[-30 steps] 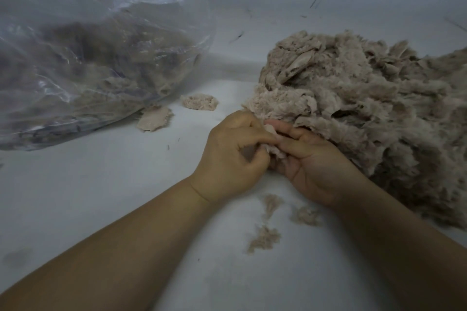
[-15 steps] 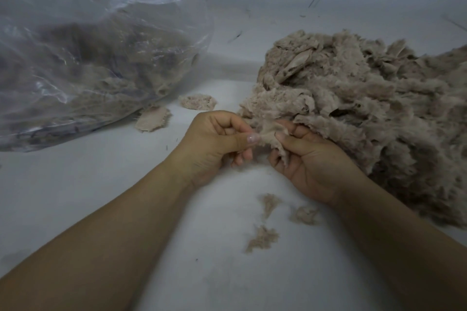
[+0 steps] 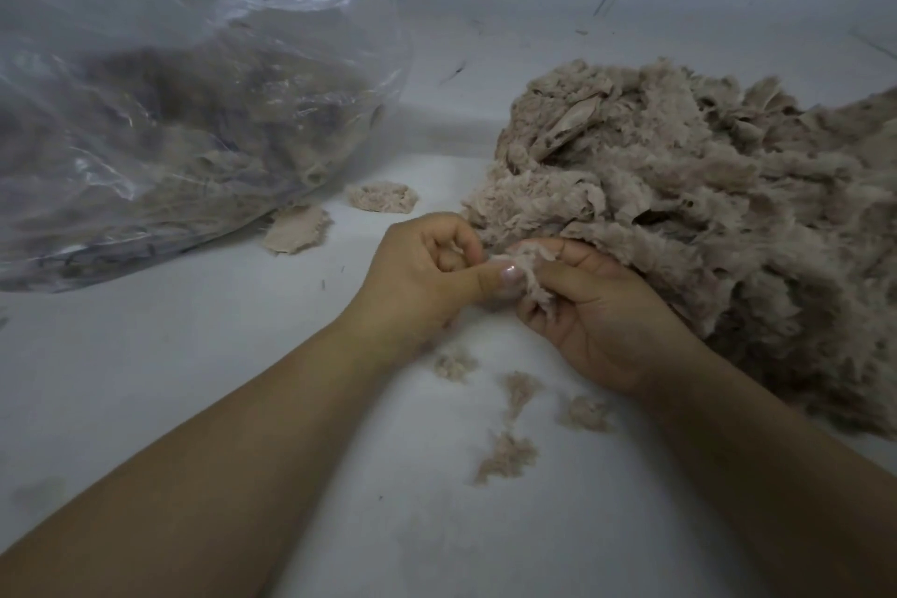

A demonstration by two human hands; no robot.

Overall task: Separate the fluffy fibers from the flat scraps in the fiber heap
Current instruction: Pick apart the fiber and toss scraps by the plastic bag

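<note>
Fiber heap (image 3: 704, 189): dull beige-taupe throughout, no pattern, darker in its folds; flat scrap (image 3: 297, 234): paler pinkish beige, plain; fluffy piece (image 3: 383, 196): beige with a lighter rim; loose tufts (image 3: 509, 452): same taupe (greyer in shadow); plastic bag (image 3: 160, 112): clear with white glare streaks, contents showing brown-grey; work surface (image 3: 145, 379): off-white, faintly smudged; thumbnail (image 3: 509, 277): glossy pale pink

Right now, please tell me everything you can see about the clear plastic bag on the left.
The clear plastic bag lies on its side on the pale surface, at the far left. Its thin film is wrinkled and glossy, with white highlights. It bulges with brownish fibrous material, blurred through the film. Its crumpled end rises toward the middle. A flat scrap lies at its near edge; whether they touch I cannot tell. Neither hand touches the bag.
</note>
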